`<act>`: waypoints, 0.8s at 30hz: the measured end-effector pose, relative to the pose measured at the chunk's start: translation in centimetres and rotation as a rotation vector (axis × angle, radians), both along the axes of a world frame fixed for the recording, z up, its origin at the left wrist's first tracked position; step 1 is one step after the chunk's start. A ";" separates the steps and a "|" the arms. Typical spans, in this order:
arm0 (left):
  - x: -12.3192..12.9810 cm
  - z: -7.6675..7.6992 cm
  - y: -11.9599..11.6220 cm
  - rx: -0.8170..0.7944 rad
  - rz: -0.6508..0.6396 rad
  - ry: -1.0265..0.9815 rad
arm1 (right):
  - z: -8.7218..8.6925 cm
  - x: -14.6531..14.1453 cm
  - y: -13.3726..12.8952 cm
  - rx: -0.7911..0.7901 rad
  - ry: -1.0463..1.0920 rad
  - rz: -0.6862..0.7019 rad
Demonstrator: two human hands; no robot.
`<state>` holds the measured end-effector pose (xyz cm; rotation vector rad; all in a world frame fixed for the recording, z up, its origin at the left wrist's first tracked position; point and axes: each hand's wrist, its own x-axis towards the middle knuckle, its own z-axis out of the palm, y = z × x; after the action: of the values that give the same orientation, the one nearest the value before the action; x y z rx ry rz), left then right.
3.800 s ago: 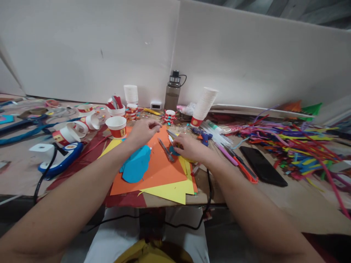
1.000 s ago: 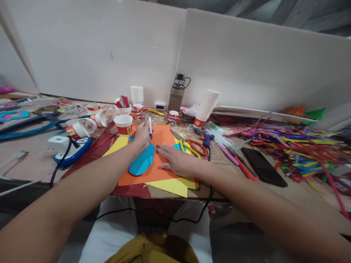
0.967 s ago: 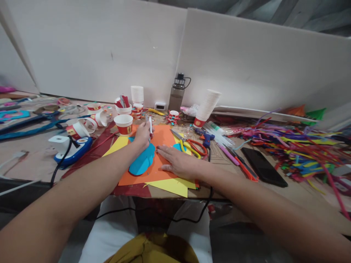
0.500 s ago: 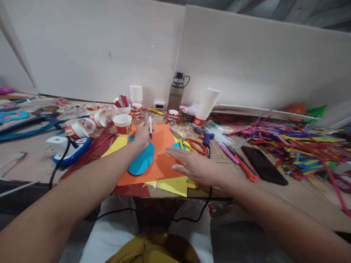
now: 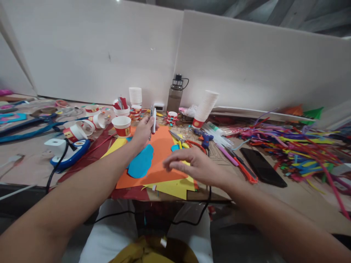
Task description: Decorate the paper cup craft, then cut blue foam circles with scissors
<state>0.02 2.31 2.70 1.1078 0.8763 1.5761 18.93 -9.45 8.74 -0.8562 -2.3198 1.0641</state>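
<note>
My left hand [image 5: 144, 130] is closed around a white marker [image 5: 154, 121] and a slim grey pen [image 5: 151, 111], both upright above the orange paper [image 5: 161, 153]. Below that hand a blue rounded paper piece [image 5: 140, 164] lies on the orange sheet. My right hand [image 5: 189, 163] hovers over the sheet's right side, palm down, fingers loosely bent and apart, with nothing in it. Just beyond it lie the scissors [image 5: 196, 143] with orange handles, partly hidden by the hand. A small blue paper piece [image 5: 174, 148] is near them. Yellow paper [image 5: 170, 188] shows under the orange sheet.
A paper cup [image 5: 121, 126] stands left of the orange sheet. Behind are a bottle [image 5: 174, 96] and a tall cup stack [image 5: 206, 109]. To the right lie a glue gun [image 5: 206, 138], a red cutter [image 5: 246, 171], a phone [image 5: 263, 167] and pipe cleaners [image 5: 296, 146]. A power strip [image 5: 70, 155] sits left.
My left hand has lifted slightly up and right with the marker and pen. My right hand has risen off the paper, its fingers now bent rather than straight. A small white scrap appears above my lap.
</note>
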 end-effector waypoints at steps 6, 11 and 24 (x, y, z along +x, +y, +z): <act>0.4 1.0 -0.8 -0.098 -0.158 -0.054 | -3.2 -0.1 6.2 -0.016 0.340 -0.381; 0.5 1.0 -0.7 -0.174 -0.218 -0.096 | -4.5 -0.7 7.5 0.007 0.322 -0.451; -2.4 4.8 -1.1 0.061 0.046 -0.212 | -5.6 -8.0 13.1 0.530 -0.317 -0.091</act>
<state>-2.35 1.19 7.48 0.9476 0.7209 1.7325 10.89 3.60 3.18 -0.9466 -2.6032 0.2518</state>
